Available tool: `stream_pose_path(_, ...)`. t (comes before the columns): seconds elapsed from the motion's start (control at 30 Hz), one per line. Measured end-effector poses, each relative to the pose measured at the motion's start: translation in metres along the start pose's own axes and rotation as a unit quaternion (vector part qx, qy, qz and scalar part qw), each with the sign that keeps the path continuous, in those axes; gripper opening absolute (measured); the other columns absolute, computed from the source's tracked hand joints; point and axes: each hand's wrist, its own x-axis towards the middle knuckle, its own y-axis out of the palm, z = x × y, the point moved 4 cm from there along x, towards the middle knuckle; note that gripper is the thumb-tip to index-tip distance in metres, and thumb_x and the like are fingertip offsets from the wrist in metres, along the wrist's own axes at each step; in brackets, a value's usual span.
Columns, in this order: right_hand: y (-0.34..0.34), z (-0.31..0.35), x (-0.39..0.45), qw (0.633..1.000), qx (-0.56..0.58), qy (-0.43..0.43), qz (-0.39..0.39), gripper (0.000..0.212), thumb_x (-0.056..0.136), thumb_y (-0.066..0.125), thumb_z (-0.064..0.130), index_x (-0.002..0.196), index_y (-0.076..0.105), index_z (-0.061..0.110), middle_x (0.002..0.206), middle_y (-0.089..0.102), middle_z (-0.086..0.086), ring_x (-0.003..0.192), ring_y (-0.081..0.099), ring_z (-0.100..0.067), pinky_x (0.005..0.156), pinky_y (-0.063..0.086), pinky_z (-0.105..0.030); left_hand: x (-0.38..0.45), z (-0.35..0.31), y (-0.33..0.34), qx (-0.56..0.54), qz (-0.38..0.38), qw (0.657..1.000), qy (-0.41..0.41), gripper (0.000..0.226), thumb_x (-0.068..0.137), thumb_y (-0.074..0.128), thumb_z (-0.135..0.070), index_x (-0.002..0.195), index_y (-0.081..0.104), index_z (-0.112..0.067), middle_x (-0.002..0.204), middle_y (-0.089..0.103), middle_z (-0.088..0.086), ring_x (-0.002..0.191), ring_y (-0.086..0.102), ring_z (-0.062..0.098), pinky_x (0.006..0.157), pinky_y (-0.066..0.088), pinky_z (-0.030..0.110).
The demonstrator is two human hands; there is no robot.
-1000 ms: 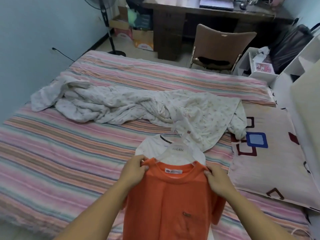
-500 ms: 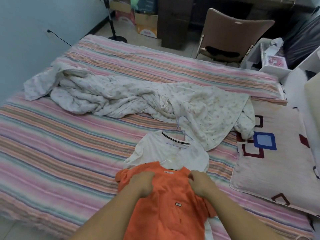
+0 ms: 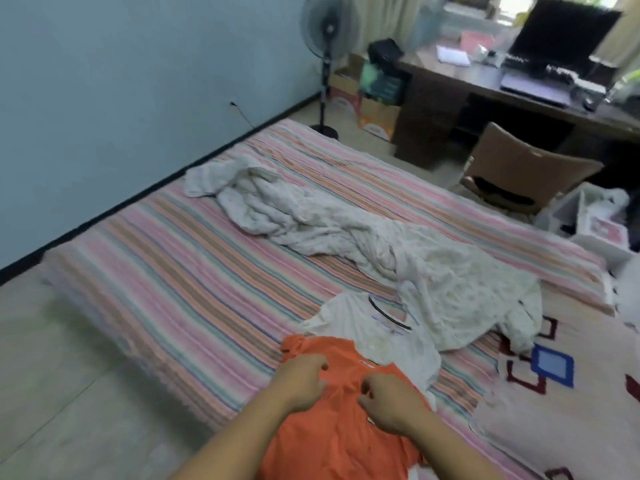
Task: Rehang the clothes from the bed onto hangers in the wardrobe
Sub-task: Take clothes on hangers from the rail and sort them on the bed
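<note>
At near bed (image 3: 194, 258) edge: orange T-shirt (image 3: 332, 441), collar pointing away toward white T-shirt (image 3: 367, 327) just beyond. Left hand (image 3: 304, 379) and right hand (image 3: 391, 400) both on chest fabric, fingers curled, bunching cloth. Long axis along forearms. Wardrobe out of view.

A pale blue wall (image 3: 104, 98) ran along the left, edged by a dark skirting board, with a cable plugged in low down. The floor (image 3: 69, 393) was light wood-look boards. A standing fan (image 3: 323, 39) stood in the far corner beside cardboard boxes (image 3: 374, 112). A dark wooden desk (image 3: 485, 88) carried a black monitor (image 3: 561, 32) and papers, with a brown chair (image 3: 519, 168) in front. Daylight came through a curtained window (image 3: 485, 5) behind the desk
</note>
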Motion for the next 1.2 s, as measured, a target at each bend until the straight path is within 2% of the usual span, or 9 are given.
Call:
stream_pose_path(0.13, -0.017, 0.098, -0.043, 0.991, -0.074, -0.110, -0.022, 0.031, 0.093, 0.050, 0.038, 0.113, 0.063, 0.018, 0.122, 0.064, -0.009, 0.111, 0.061, -0.029, 0.088, 0.049, -0.036, -0.086, 0.029, -0.039, 0.006, -0.056, 0.998, -0.042, 0.032, 0.093, 0.053, -0.031, 0.123, 0.060, -0.024, 0.129, 0.060, 0.002, 0.120, 0.055, 0.026, 0.096, 0.047, 0.035)
stream_pose_path(0.3, 0.014, 0.247, -0.114, 0.956, -0.138, -0.257, -0.013, 0.031, 0.095, 0.050, 0.044, 0.115, 0.062, 0.022, 0.123, 0.064, -0.008, 0.113, 0.060, -0.029, 0.085, 0.047, -0.035, -0.233, 0.106, -0.059, -0.038, -0.132, 0.978, -0.156, 0.035, 0.095, 0.055, -0.034, 0.127, 0.058, -0.023, 0.135, 0.057, 0.005, 0.124, 0.053, 0.027, 0.099, 0.042, 0.033)
stream_pose_path(0.5, 0.078, 0.396, -0.218, 0.876, -0.217, -0.432, 0.015, 0.030, 0.096, 0.050, 0.039, 0.117, 0.063, 0.021, 0.123, 0.065, -0.005, 0.115, 0.059, -0.027, 0.085, 0.046, -0.031, -0.434, 0.185, -0.053, -0.100, -0.261, 0.908, -0.311, 0.028, 0.092, 0.056, -0.034, 0.118, 0.060, -0.024, 0.122, 0.063, 0.006, 0.112, 0.060, 0.030, 0.092, 0.048, 0.035)
stream_pose_path(0.63, 0.128, 0.460, -0.291, 0.806, -0.270, -0.523, 0.063, 0.028, 0.096, 0.051, 0.043, 0.113, 0.064, 0.025, 0.119, 0.067, -0.002, 0.109, 0.063, -0.026, 0.087, 0.050, -0.034, -0.548, 0.205, -0.013, -0.209, -0.339, 0.829, -0.393, 0.020, 0.094, 0.060, -0.031, 0.113, 0.060, -0.023, 0.118, 0.060, 0.001, 0.100, 0.061, 0.019, 0.088, 0.052, 0.036)
stream_pose_path(0.77, 0.168, 0.501, -0.355, 0.717, -0.314, -0.615, 0.099, 0.020, 0.095, 0.048, 0.036, 0.084, 0.054, 0.021, 0.098, 0.068, -0.006, 0.093, 0.065, -0.029, 0.073, 0.046, -0.029, -0.640, 0.202, 0.032, -0.249, -0.379, 0.759, -0.467, 0.022, 0.093, 0.061, -0.037, 0.112, 0.058, -0.027, 0.112, 0.052, -0.004, 0.099, 0.057, 0.015, 0.087, 0.048, 0.032)
stream_pose_path(0.83, 0.183, 0.517, -0.381, 0.679, -0.322, -0.652, 0.099, 0.022, 0.091, 0.047, 0.040, 0.090, 0.056, 0.020, 0.099, 0.070, -0.006, 0.097, 0.066, -0.031, 0.075, 0.047, -0.031, -0.678, 0.194, 0.049, -0.256, -0.396, 0.721, -0.508, 0.021, 0.092, 0.061, -0.040, 0.110, 0.058, -0.029, 0.110, 0.053, -0.006, 0.101, 0.058, 0.015, 0.091, 0.048, 0.033)
stream_pose_path(0.97, 0.211, 0.548, -0.438, 0.575, -0.346, -0.731, 0.124, 0.026, 0.089, 0.047, 0.046, 0.101, 0.059, 0.025, 0.104, 0.070, 0.000, 0.102, 0.067, -0.025, 0.083, 0.050, -0.031, -0.748, 0.158, 0.072, -0.249, -0.450, 0.611, -0.601, 0.027, 0.095, 0.057, -0.039, 0.118, 0.060, -0.026, 0.119, 0.061, -0.003, 0.107, 0.060, 0.018, 0.092, 0.049, 0.034)
stream_pose_path(1.1, 0.236, 0.566, -0.498, 0.471, -0.365, -0.788, 0.151, 0.023, 0.092, 0.053, 0.040, 0.109, 0.059, 0.027, 0.111, 0.067, -0.002, 0.107, 0.064, -0.025, 0.085, 0.047, -0.030, -0.800, 0.113, 0.094, -0.212, -0.475, 0.513, -0.683, 0.023, 0.096, 0.054, -0.040, 0.109, 0.061, -0.023, 0.104, 0.066, -0.002, 0.095, 0.064, 0.020, 0.083, 0.052, 0.036)
stream_pose_path(1.2, 0.251, 0.561, -0.547, 0.418, -0.362, -0.812, 0.188, 0.025, 0.093, 0.052, 0.041, 0.109, 0.063, 0.026, 0.111, 0.068, -0.003, 0.105, 0.064, -0.023, 0.085, 0.048, -0.030, -0.829, 0.073, 0.113, -0.196, -0.482, 0.435, -0.735, 0.023, 0.096, 0.054, -0.040, 0.109, 0.061, -0.023, 0.100, 0.067, -0.003, 0.094, 0.064, 0.022, 0.082, 0.053, 0.038)
